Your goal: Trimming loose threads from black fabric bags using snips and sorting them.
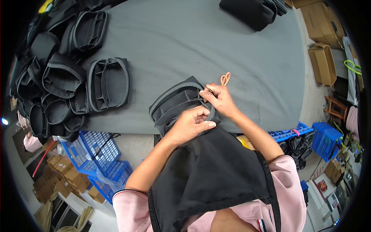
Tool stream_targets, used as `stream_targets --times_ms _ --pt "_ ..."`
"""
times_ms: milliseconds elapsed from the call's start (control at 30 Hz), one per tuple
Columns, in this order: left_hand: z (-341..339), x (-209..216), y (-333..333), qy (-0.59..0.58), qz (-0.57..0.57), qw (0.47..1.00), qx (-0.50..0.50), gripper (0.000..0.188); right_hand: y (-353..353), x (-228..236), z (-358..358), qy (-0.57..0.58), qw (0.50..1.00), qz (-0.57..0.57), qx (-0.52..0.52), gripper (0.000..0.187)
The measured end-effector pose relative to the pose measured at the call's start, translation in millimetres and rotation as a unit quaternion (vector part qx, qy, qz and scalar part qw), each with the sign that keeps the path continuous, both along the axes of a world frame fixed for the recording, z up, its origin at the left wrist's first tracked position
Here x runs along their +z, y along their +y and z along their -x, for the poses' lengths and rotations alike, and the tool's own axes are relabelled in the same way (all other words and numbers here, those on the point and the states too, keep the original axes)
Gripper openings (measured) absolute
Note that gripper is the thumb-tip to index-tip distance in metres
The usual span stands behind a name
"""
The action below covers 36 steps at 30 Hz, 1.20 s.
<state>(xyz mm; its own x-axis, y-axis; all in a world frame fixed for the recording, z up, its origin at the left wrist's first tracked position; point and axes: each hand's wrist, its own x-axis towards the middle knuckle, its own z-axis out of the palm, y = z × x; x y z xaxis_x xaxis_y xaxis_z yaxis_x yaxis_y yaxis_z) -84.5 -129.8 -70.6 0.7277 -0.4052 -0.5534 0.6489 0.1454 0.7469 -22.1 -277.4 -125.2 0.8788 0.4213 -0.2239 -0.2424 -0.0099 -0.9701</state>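
A black fabric case (176, 101) with inner dividers lies open at the near edge of the table, just in front of me. My left hand (192, 123) is closed on its near right rim, fingers curled inward and thumb stretched along the edge. At the case's right corner, my right hand (219, 99) pinches a small dark tool, mostly hidden by the fingers. An orange cord loop (225, 79) sticks up beside that hand and seems to belong to the tool. The tool's tip is too small to make out against the dark fabric.
Several similar black cases (108, 83) are heaped on the left of the grey-covered table (166, 46). Folded black fabric (251, 13) lies at the far right. Blue plastic crates (101, 149) stand below the near edge; cardboard boxes (322, 63) are on the right floor.
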Motion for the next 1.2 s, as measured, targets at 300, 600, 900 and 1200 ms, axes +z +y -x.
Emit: stream_targets --times_ms 300,600,900,1200 --pt "2 -4 7 0.055 0.083 0.991 0.091 0.029 -21 33 19 -0.099 0.972 0.163 -0.136 0.020" --pt "0 1 6 0.050 0.092 0.990 0.092 0.027 -47 78 30 -0.196 0.950 0.240 0.047 0.026" --pt "3 2 6 0.047 0.091 0.990 0.097 0.028 -46 75 30 -0.269 0.926 0.260 0.040 0.022" --pt "8 6 8 0.024 0.093 0.987 0.131 0.028 -40 84 32 -0.168 0.972 0.165 0.019 0.020"
